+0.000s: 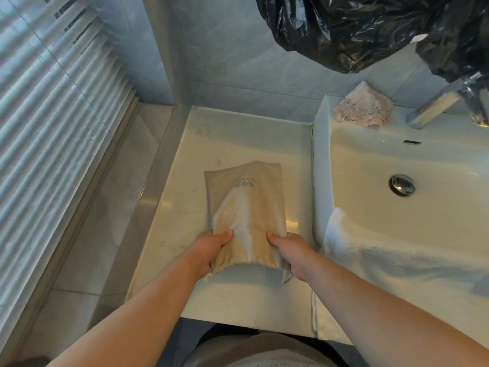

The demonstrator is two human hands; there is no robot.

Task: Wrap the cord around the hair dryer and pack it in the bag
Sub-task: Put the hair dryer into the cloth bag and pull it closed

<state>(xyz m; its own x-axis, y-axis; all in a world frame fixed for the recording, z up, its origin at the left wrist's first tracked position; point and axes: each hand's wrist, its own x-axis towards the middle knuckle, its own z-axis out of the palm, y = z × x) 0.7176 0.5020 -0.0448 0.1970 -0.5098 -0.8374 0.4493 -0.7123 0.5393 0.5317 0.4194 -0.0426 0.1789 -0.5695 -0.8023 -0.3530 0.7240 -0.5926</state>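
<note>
Slatted window blinds [53, 115] fill the left side of the view. A pale countertop [238, 133] lies centre, butted against a white sink [370, 160] on the right. A black plastic sack [357, 27] hangs over the upper right corner. A white towel [370, 260] is draped across the sink's near rim.

The beige cloth bag [246, 197] lies on the countertop, its printed closed end pointing away from the person and its frayed mouth nearest the person, raised off the surface. The bag bulges along its middle, and the cloth hides whatever fills it.

The left hand [211, 250] grips the mouth's left edge, thumb on top and fingers curled beneath. The right hand [288, 250] grips the right edge likewise.

A chrome faucet [436, 104] stands at the sink's rear, a crumpled patterned cloth [362, 107] beside it. A chrome drain [402, 184] sits in the basin.
</note>
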